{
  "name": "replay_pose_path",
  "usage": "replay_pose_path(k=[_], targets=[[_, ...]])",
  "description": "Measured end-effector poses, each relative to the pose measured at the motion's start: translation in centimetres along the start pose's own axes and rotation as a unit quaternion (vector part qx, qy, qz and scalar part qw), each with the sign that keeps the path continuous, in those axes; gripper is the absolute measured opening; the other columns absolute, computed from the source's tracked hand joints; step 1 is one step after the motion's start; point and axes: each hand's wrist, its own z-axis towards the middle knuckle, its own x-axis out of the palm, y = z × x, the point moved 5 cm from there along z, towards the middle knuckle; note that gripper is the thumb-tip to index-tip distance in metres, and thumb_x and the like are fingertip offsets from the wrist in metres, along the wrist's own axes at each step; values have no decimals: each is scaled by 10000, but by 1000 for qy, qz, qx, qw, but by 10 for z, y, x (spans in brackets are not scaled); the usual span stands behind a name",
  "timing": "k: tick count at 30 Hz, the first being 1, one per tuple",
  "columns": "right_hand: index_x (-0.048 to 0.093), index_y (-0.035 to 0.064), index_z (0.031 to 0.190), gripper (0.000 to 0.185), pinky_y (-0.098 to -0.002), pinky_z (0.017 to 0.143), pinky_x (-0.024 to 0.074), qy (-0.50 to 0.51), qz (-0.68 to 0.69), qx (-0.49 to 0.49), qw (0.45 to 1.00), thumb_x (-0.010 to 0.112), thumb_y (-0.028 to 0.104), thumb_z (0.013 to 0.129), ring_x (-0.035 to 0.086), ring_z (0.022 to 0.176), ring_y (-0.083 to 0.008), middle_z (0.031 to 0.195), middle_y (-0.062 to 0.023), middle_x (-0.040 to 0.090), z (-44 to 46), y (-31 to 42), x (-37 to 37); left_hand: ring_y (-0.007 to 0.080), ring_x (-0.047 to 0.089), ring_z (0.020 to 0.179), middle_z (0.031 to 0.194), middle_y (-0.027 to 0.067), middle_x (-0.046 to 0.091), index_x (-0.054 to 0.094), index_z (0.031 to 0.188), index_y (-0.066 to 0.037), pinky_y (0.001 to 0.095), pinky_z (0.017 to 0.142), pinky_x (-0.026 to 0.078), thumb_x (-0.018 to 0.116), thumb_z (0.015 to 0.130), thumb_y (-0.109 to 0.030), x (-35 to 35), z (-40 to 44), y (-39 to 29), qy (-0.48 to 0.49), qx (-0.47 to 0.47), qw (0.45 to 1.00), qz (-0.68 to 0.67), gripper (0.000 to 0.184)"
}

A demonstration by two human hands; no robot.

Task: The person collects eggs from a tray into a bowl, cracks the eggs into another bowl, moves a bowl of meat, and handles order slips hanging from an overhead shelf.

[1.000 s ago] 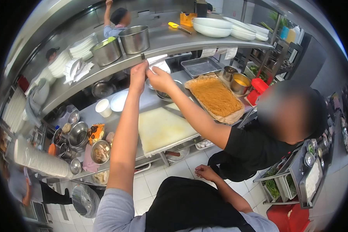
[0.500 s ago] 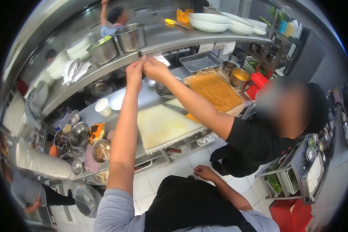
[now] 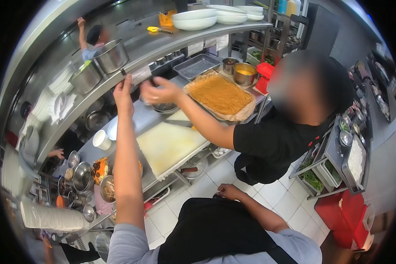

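Note:
My left hand (image 3: pixel 123 97) is raised to the front edge of the steel shelf (image 3: pixel 163 46), its fingers pinched beside a small dark clip (image 3: pixel 123 71). Anything between the fingertips is too small to make out. A co-worker's hand (image 3: pixel 160 91) is just right of it, fingers partly spread, near a small dark item that is blurred. A white paper slip (image 3: pixel 141 75) hangs from the shelf behind the hands. Down by my black apron (image 3: pixel 202 229), my right hand (image 3: pixel 231 192) has curled fingers; what they hold, if anything, is hidden.
A white cutting board (image 3: pixel 167 147) lies on the counter below. Beyond it is a tray of orange-brown crumb (image 3: pixel 220 94). The co-worker in black (image 3: pixel 273 149) stands close at right. Steel pots (image 3: pixel 112 56) and white bowls (image 3: pixel 193 20) stand on the shelf.
My view has turned, so the scene sits further left. The co-worker's hand, which touched mine at the shelf edge, has drawn away to the right and opened. My left hand stays beside the clip.

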Motion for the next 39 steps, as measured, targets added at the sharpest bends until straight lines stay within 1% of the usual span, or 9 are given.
replay_pose_path(k=[8, 15, 26, 30, 32, 33, 34, 36, 39], targets=[[616, 27, 1121, 427, -363, 811, 516, 21, 16, 45, 999, 685, 336, 835, 668, 903, -290, 1001, -158, 692, -1, 4, 8, 189, 586, 1077, 1148, 107, 638, 553, 1214, -5, 329, 891, 448, 566, 963, -320, -24, -56, -19, -145, 99, 982, 61, 403], [617, 29, 1131, 435, -359, 831, 510, 19, 27, 54, 998, 687, 343, 838, 661, 934, -286, 1007, -152, 689, 0, 0, 10, 179, 633, 962, 1082, 132, 669, 573, 1168, -6, 310, 800, 507, 535, 979, -250, 21, -101, 24, 22, 1, 999, 40, 311], [644, 27, 1063, 371, -357, 823, 511, -26, 47, 73, 996, 685, 305, 820, 663, 899, -255, 952, -138, 692, -29, -42, -16, 307, 486, 1259, 1376, 229, 482, 460, 1329, 76, 367, 1050, 364, 618, 910, -369, 133, -13, 40, 72, 14, 986, 147, 631], [648, 49, 1086, 379, -358, 836, 511, -29, 44, 77, 996, 686, 320, 824, 660, 933, -276, 980, -148, 690, -24, -60, -40, 224, 540, 1160, 1260, 188, 588, 550, 1243, 91, 319, 998, 383, 634, 902, -339, 161, 30, 65, 108, 2, 986, 126, 555], [647, 46, 1090, 384, -359, 833, 512, -22, 47, 80, 995, 687, 321, 825, 663, 926, -279, 982, -149, 691, -21, -65, -54, 97, 486, 823, 993, 41, 630, 652, 1116, 6, 238, 774, 390, 642, 896, -372, 170, 36, 72, 122, -51, 988, 77, 438], [646, 42, 1095, 390, -360, 830, 514, -19, 51, 80, 995, 688, 322, 827, 666, 920, -282, 985, -151, 692, -18, -63, -64, 52, 321, 652, 746, -62, 527, 690, 983, -56, 230, 602, 272, 658, 892, -344, 178, 35, 68, 102, -14, 993, 59, 304], [646, 42, 1095, 390, -360, 830, 514, -15, 47, 78, 996, 688, 322, 827, 666, 920, -282, 985, -151, 692, -16, -62, -71, 52, 321, 652, 746, -62, 527, 690, 983, -56, 230, 602, 272, 658, 892, -344, 180, 37, 68, 96, -13, 993, 60, 304], [643, 35, 1098, 392, -367, 822, 517, 10, 51, 71, 996, 685, 321, 834, 675, 888, -285, 983, -151, 694, -12, -63, -81, 144, 564, 1049, 1116, 101, 664, 647, 1112, 89, 267, 956, 390, 652, 901, -287, 181, 44, 76, 108, -44, 988, 100, 432], [646, 33, 1092, 396, -374, 813, 520, 5, 17, 27, 999, 690, 326, 829, 680, 847, -291, 979, -147, 697, -3, -77, -88, 132, 585, 991, 1057, 94, 681, 671, 1060, 80, 259, 918, 414, 651, 905, -242, 182, 47, 81, 81, -26, 995, 47, 358]])
